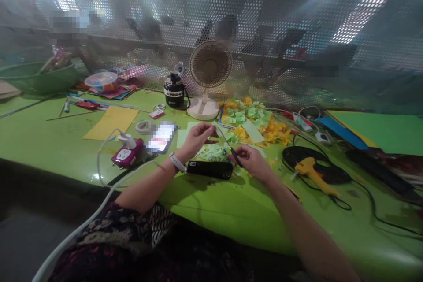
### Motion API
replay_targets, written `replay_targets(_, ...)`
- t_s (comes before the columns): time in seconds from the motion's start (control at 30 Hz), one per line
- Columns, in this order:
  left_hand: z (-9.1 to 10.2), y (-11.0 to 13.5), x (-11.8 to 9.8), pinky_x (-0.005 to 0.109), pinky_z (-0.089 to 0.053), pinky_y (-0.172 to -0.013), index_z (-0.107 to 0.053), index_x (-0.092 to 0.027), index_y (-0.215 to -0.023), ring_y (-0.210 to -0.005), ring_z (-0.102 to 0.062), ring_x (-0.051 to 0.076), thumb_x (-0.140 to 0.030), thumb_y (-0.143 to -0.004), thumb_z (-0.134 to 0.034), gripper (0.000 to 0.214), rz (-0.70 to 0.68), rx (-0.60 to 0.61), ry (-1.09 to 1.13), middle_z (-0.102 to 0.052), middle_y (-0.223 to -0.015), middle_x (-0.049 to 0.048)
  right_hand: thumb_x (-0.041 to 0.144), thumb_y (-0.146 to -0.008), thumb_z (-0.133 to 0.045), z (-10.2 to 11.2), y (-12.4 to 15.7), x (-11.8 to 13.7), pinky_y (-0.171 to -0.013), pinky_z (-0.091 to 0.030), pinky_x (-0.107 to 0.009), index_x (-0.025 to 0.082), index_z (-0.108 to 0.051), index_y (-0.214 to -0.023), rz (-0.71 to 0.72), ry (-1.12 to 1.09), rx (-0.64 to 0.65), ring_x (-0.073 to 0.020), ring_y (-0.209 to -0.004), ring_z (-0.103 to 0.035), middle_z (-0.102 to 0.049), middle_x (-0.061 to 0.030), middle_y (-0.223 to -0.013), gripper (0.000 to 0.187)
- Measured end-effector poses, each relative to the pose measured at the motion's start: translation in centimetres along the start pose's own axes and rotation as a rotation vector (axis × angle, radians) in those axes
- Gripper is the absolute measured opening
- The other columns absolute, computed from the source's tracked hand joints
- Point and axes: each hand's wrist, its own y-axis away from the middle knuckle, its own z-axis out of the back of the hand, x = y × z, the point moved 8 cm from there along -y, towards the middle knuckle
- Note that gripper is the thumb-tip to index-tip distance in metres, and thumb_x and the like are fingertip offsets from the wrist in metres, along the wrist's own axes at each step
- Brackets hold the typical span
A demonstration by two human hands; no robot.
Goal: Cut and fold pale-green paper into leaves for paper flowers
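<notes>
We are pinching the light, soft pale green paper strip [216,128] at its edge in our left hand [194,139], while our right hand [251,161], just apart, is gripping black-handled scissors [233,152].

Perforated metal screen [284,4] behind green table [211,211]

Black jug [174,90]: white band, capitals, seemingly "ENERO"; last letters uncertain
</notes>
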Motion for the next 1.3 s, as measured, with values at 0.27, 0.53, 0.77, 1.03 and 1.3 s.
replay_targets(0.27,0.20,-0.35,0.30,0.027,-0.060,-0.068,-0.061,-0.014,-0.083,-0.074,-0.067,0.013,-0.048,-0.072,-0.077,0.040,-0.019,0.021,-0.080,-0.066,-0.075,0.0013,0.062,-0.052,-0.084,-0.20,0.00,-0.28,-0.052,-0.039,-0.025,0.020,-0.055,-0.069,-0.005,0.004,0.033,-0.0110,-0.055,-0.049,-0.057,0.0036,-0.061,0.053)
replay_targets(0.53,0.01,-0.15,0.09,0.028,-0.060,-0.070,-0.061,-0.014,-0.083,-0.074,-0.067,0.013,-0.050,-0.071,-0.077,0.042,-0.020,0.026,-0.083,-0.066,-0.075,0.0012,0.062,-0.052,-0.084,-0.07,-0.13,-0.47,-0.052,-0.038,-0.025,0.020,-0.055,-0.068,0.007,-0.009,0.022,-0.0105,-0.055,-0.048,-0.056,0.0039,-0.061,0.054)
replay_targets(0.77,0.23,-0.34,0.30,0.029,-0.060,-0.070,-0.061,-0.014,-0.083,-0.074,-0.067,0.013,-0.046,-0.074,-0.076,0.037,-0.022,0.028,-0.090,-0.066,-0.075,0.0015,0.065,-0.050,-0.083,-0.01,-0.11,-0.29,-0.050,-0.035,-0.025,0.020,-0.055,-0.067,0.017,0.010,0.014,-0.0106,-0.053,-0.046,-0.055,0.0040,-0.058,0.056)
replay_targets(1.03,-0.24,-0.37,0.96,0.030,-0.061,-0.073,-0.060,-0.014,-0.080,-0.072,-0.065,0.011,-0.049,-0.072,-0.077,0.040,-0.015,0.079,-0.076,-0.064,-0.072,0.0000,0.064,-0.045,-0.085,-0.10,0.00,-0.15,-0.052,-0.034,-0.025,0.020,-0.054,-0.066,-0.027,-0.013,0.006,-0.0098,-0.054,-0.046,-0.055,0.0044,-0.058,0.058)
replay_targets(1.3,-0.33,-0.27,0.92,0.031,-0.061,-0.073,-0.060,-0.014,-0.080,-0.073,-0.065,0.012,-0.047,-0.073,-0.077,0.038,-0.001,0.083,-0.068,-0.064,-0.073,0.0006,0.066,-0.048,-0.083,-0.11,0.13,0.08,-0.051,-0.034,-0.025,0.020,-0.054,-0.065,-0.023,0.007,0.016,-0.0100,-0.054,-0.045,-0.055,0.0042,-0.057,0.057)
